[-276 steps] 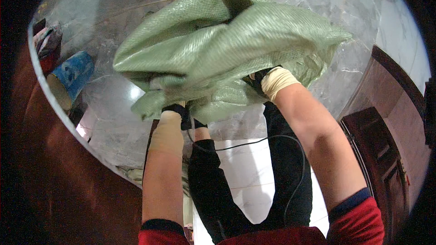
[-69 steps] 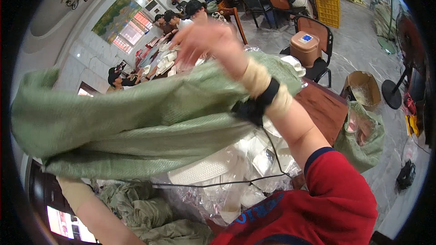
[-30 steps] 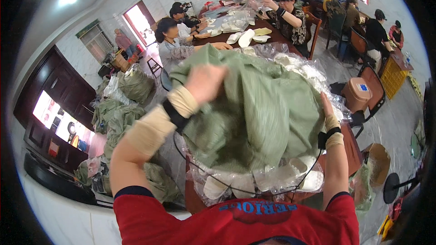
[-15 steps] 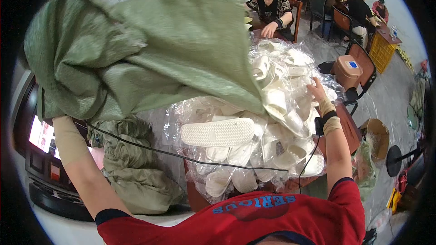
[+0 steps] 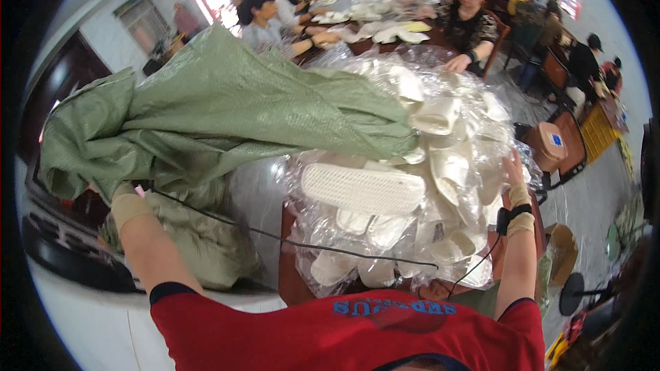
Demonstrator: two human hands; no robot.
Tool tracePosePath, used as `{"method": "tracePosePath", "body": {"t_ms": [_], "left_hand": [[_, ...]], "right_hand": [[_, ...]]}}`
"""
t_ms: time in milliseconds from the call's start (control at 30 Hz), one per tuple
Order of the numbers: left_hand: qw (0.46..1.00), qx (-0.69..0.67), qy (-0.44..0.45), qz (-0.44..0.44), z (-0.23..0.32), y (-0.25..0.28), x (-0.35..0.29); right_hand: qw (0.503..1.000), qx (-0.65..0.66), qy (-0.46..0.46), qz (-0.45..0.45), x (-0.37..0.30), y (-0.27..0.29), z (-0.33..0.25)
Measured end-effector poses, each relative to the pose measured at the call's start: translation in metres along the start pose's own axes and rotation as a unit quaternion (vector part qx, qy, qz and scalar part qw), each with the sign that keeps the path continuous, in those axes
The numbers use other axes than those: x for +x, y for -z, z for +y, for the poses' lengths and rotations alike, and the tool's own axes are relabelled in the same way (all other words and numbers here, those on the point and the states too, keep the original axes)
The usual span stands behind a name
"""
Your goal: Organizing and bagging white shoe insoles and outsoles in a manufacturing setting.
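A large green woven sack (image 5: 227,110) stretches from my left side across to the pile. My left hand (image 5: 125,191) is mostly hidden in its gathered folds, holding it up at the left end. White slippers (image 5: 364,189) in clear plastic bags are heaped on the table before me, one with its textured sole upward. My right hand (image 5: 514,173) lies against the right side of the heap, fingers extended and apart. The sack's right end rests over the upper left of the slippers. Beige sleeves cover both my wrists, and a black band circles the right one.
Stuffed green sacks (image 5: 199,240) stand at my left. A thin black cord (image 5: 309,244) runs across in front of the heap. Co-workers sit around the table beyond, one person's hand (image 5: 459,62) near the pile. A brown bin (image 5: 546,145) sits on a chair at right.
The sack has dropped lower and bunched narrower, uncovering the far table and people. My right hand has slid down the heap's side. The view has turned left.
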State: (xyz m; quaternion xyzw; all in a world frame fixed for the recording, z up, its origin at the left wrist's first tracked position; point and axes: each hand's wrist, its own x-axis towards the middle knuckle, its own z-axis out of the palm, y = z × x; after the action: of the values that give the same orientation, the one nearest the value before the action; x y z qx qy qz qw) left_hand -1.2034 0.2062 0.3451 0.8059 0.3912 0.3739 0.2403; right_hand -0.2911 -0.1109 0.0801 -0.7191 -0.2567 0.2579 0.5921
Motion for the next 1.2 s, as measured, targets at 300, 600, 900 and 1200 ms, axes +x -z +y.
{"method": "tracePosePath", "body": {"t_ms": [300, 600, 900, 1200], "left_hand": [[0.990, 0.007, 0.139, 0.035, 0.014, -0.241, -0.065], [0.982, -0.077, 0.146, -0.092, -0.010, -0.343, -0.064], [0.835, -0.406, 0.288, 0.234, -0.176, -0.115, -0.026], [0.937, -0.036, 0.212, 0.274, -0.084, -0.197, -0.002]], "right_hand": [[0.995, -0.061, 0.062, 0.039, 0.038, 0.014, 0.043], [0.998, 0.007, -0.028, 0.058, 0.011, 0.026, 0.035], [0.989, 0.096, -0.017, 0.113, -0.067, -0.010, -0.010], [0.991, 0.004, 0.001, 0.133, -0.122, -0.019, -0.014]]}}
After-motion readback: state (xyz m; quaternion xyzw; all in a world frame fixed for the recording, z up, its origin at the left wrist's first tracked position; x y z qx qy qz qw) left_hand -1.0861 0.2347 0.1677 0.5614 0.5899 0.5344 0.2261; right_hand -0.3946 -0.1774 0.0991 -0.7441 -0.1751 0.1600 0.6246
